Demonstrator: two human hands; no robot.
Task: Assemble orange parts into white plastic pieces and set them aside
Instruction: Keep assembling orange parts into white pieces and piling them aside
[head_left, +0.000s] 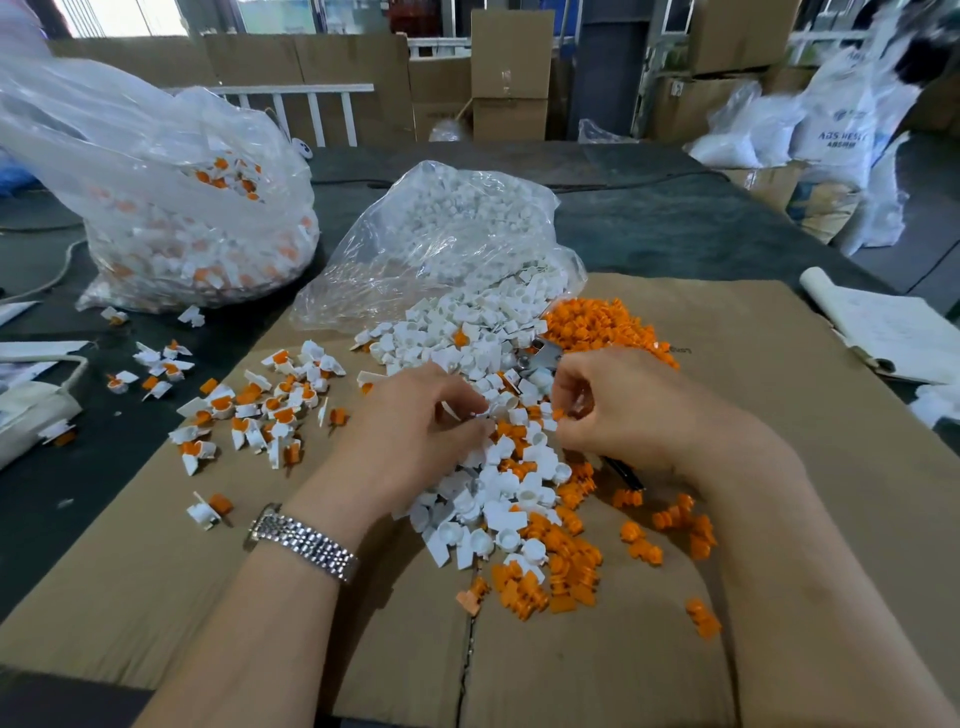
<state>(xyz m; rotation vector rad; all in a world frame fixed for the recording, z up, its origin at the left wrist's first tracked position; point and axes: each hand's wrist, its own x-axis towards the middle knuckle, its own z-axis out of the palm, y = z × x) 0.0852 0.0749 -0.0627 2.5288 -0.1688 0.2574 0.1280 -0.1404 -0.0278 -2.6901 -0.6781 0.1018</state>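
Head view showed both hands meeting over the mixed pile of loose parts (511, 483) at the middle of the flattened cardboard sheet (779, 519) that covered the tabletop. The left hand (415, 415), a metal watch (304, 543) on its wrist, had its fingers curled around a white plastic piece (485, 410), pinching it at the fingertips. The right hand (618, 400) was likewise curled, thumb and forefinger pinching a small orange part (558, 414) just beside that piece. By the look of it, the step in hand was the joining itself: both components picked and brought close, not yet seated. The next move would call for lining the orange part up with the white piece's socket and pressing it home, then dropping the result among the finished assemblies (260, 410) scattered toward the sheet's left edge. Farther back, an open bag of white pieces (452, 234) spilled onto the sheet, beside a heap of orange parts (597, 322).
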